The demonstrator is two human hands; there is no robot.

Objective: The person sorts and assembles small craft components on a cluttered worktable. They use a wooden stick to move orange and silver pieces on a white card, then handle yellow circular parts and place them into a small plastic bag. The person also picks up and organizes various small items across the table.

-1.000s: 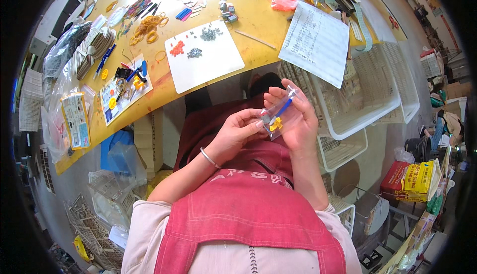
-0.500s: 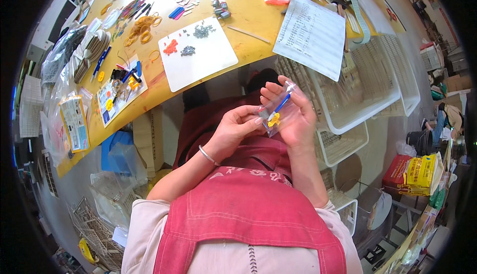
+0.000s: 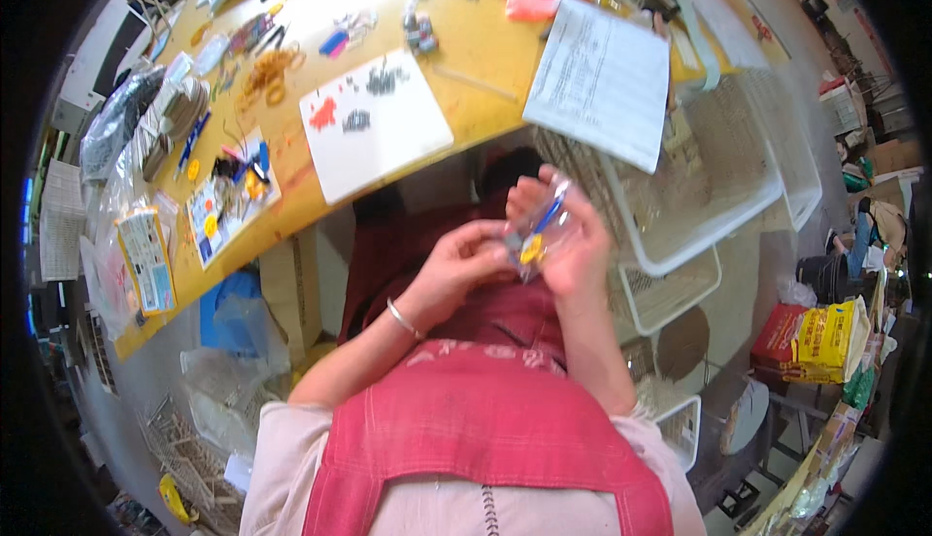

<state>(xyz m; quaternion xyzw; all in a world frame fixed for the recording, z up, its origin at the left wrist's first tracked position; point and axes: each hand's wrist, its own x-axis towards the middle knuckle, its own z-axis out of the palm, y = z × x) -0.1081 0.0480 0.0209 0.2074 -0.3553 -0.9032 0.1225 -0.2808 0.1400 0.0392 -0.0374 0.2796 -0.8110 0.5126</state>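
Above my lap, both hands hold a small clear plastic bag [image 3: 556, 232] with a blue pen-like stick and a small yellow piece showing through it. The fingers of my left hand [image 3: 464, 262] are pinched at the bag's left edge; a bracelet sits on that wrist. My right hand [image 3: 581, 251] cups the bag from the right, its palm turned up and its fingers partly curled behind the plastic. Motion smears the bag's contents, so smaller parts inside cannot be made out.
A yellow worktable [image 3: 476, 114] carries a white board [image 3: 398, 138] with small red and grey parts, a printed sheet [image 3: 599, 84], rubber bands [image 3: 272, 72] and a card with small items [image 3: 225, 216]. White wire baskets [image 3: 670, 266] stand under its right side.
The whole view has shifted a little and blurred, with the table sitting slightly lower and further left. Both hands keep their hold on the bag, the right hand's fingers slightly lower.
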